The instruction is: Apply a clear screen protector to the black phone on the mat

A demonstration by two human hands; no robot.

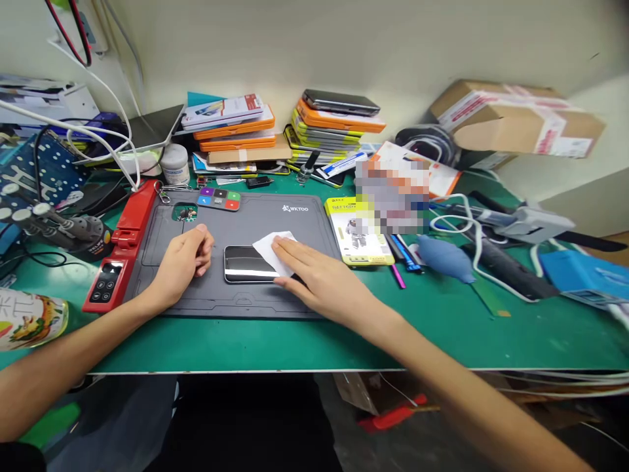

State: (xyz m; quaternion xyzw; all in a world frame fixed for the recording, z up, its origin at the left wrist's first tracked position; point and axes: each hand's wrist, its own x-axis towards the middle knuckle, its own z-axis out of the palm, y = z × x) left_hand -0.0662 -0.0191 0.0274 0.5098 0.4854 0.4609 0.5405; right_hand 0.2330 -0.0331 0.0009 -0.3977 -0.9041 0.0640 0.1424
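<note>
A phone (248, 264) with a dark, shiny screen lies flat on the grey work mat (275, 305). My right hand (317, 275) presses a white wipe (273, 252) against the phone's right end, covering that part of it. The thumb rests by the phone's lower right edge. To the left of the phone, my left hand (184, 262) rests on the mat with its fingers curled in. It does not touch the phone, and whether anything is inside the curled fingers is hidden.
A red device (122, 246) borders the mat's left side. Behind stand stacked boxes (236, 131) and a second stack (339, 121). To the right lie a yellow battery pack (361, 239), thin tools (405, 254) and a blue air blower (445, 257). A can (32, 319) is at the left front.
</note>
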